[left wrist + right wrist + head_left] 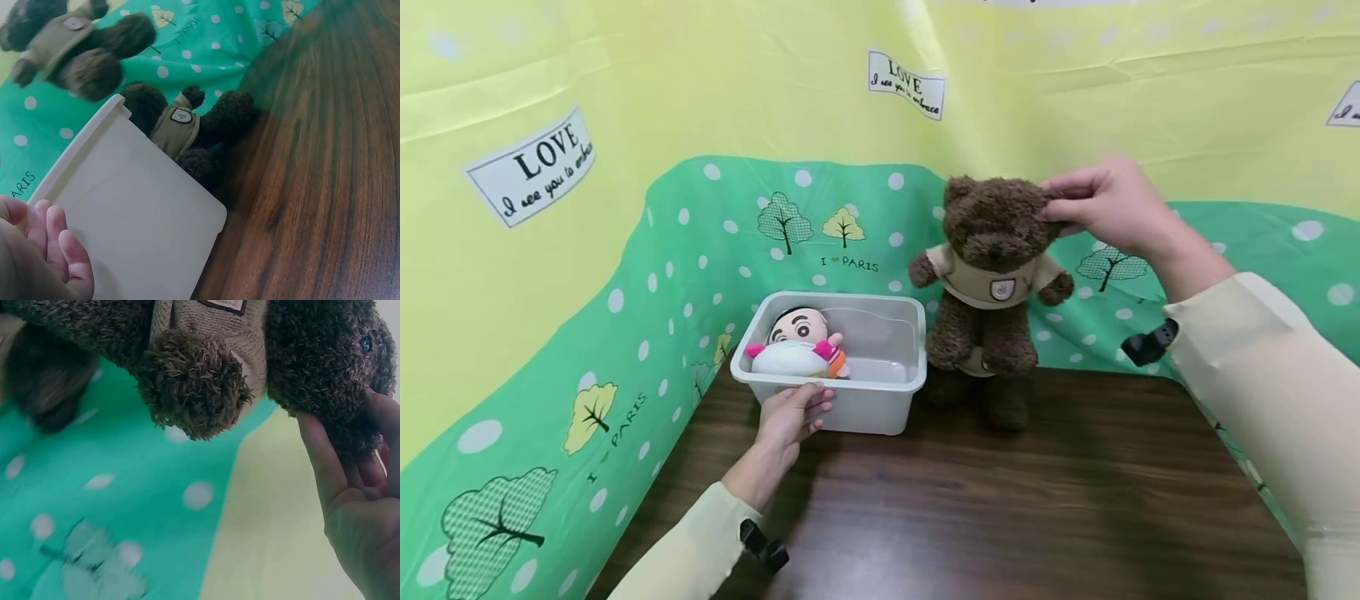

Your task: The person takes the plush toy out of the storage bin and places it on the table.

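My right hand [1112, 204] pinches one ear of a brown teddy bear [981, 279] in a beige knitted top with a badge. The bear hangs upright, just right of a light grey plastic bin [861, 408]. In the right wrist view, thumb and fingers close on the ear at the side of its head. My left hand [787, 421] holds the bin's near rim, thumb at the edge and fingers against the outer wall. Inside the bin's left part lies a plush doll [801, 342] with thick black eyebrows, pink sleeves and something white and rounded over its front.
A second, similar teddy bear [175, 134] is on the dark wooden table [1000, 508], beside the bin; the held bear mostly hides it in the head view. Green and yellow printed cloth [857, 196] hangs behind and along the sides.
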Motion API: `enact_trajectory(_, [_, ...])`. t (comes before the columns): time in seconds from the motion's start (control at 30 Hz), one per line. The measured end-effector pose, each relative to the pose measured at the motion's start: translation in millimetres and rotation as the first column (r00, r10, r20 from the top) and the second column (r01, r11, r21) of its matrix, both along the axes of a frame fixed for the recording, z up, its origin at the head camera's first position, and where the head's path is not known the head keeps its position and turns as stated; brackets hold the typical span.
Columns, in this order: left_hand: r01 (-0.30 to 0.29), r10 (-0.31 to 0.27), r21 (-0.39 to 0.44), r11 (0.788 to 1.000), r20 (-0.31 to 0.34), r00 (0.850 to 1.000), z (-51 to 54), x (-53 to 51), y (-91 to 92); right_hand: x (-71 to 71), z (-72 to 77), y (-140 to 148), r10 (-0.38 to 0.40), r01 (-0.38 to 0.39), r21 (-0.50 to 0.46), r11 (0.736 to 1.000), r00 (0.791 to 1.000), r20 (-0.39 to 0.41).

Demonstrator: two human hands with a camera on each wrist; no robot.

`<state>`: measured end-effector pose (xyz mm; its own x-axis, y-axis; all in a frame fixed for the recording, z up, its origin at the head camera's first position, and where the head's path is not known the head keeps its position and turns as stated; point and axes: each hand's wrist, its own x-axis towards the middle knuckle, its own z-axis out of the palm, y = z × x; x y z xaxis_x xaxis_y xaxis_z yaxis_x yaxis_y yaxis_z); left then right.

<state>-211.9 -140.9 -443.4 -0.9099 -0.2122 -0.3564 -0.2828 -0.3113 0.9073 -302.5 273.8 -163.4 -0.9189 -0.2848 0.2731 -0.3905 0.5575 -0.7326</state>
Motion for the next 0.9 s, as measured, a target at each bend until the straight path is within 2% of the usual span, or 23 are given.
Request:
enact_trajectory(0.17, [-0.001,0.001,-0.004,1.0,0.009,1.0,1.6,1.9,-2.0,5.4,-21.9,43.2,-0.076,0.074,0.086,0.994,0.997,0.023])
enact_trajectory(0.33, [-0.006,0.006,-0.003,1.0,0.018,1.0,2.8,2.8,-1.8,9.7,-45.6,84.5,-0.148,0.141,0.186,0.972,0.989,0.026])
enact_trajectory(0.7, [0.004,-0.004,-0.018,1.0,0.0,1.0,2.2,1.9,-1.4,14.1,-103.6,160.3,-0.24,0.221,0.239,0.946,0.969,0.055])
enact_trajectory(0.9, [-0.014,0.014,-0.004,1.0,0.012,1.0,2.3,2.0,1.1,8.6,-134.4,187.3,-0.251,0.223,0.21,0.952,0.961,0.117])
